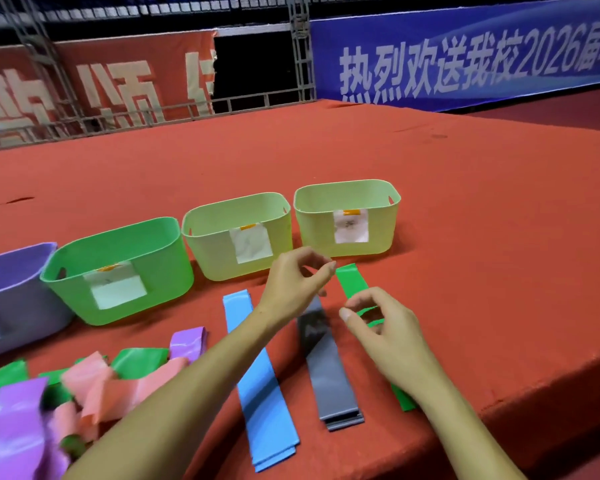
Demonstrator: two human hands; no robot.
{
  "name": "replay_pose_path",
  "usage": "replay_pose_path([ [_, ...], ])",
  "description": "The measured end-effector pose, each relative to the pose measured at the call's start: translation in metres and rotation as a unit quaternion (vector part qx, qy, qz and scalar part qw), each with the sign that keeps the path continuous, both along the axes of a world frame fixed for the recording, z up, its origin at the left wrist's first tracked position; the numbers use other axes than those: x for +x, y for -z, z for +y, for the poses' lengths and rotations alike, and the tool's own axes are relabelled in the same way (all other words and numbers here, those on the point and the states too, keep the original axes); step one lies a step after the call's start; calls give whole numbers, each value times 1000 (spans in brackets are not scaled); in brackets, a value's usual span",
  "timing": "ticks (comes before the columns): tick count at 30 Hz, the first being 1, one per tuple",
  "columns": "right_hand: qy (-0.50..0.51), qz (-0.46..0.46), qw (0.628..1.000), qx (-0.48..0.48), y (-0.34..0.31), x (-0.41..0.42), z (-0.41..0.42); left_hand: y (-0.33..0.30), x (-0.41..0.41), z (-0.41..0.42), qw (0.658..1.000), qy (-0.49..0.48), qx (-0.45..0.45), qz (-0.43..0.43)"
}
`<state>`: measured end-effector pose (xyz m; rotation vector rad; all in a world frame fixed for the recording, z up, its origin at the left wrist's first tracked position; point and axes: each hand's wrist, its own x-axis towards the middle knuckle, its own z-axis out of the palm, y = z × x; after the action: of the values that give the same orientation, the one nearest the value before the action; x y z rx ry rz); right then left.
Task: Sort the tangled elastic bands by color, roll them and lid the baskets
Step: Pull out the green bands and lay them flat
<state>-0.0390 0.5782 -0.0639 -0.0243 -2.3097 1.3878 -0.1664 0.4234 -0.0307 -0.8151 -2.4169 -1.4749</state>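
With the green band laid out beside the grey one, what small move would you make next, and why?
Probably start rolling the green band from its far end: it lies flat beside the grey band, the left hand hovers at that end, and the right hand is over its middle.
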Motion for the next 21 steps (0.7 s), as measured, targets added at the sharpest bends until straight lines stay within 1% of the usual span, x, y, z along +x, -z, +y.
replay_pose_path([
  [2,-27,21,999,-42,-6,-4,-22,-7,22,-30,999,10,35,21],
  [5,-67,43,995,-55,-12,-9,-56,-12,54,-80,998,-4,37,44],
  [9,-124,49,990,-38,-18,-18,-110,-4,82,-159,996,-60,6,60],
  [14,-197,45,979,2,-15,-31,-181,5,106,-251,987,-148,2,57],
  [16,-211,35,976,31,-12,-35,-204,9,107,-281,981,-184,-3,55],
  [18,-197,4,976,93,-12,-38,-222,13,105,-302,978,-202,-31,48],
  [19,-185,-24,972,145,-12,-38,-230,15,105,-309,977,-200,-52,44],
  [21,-170,-95,943,271,-14,-35,-241,21,106,-317,976,-180,-112,42],
])
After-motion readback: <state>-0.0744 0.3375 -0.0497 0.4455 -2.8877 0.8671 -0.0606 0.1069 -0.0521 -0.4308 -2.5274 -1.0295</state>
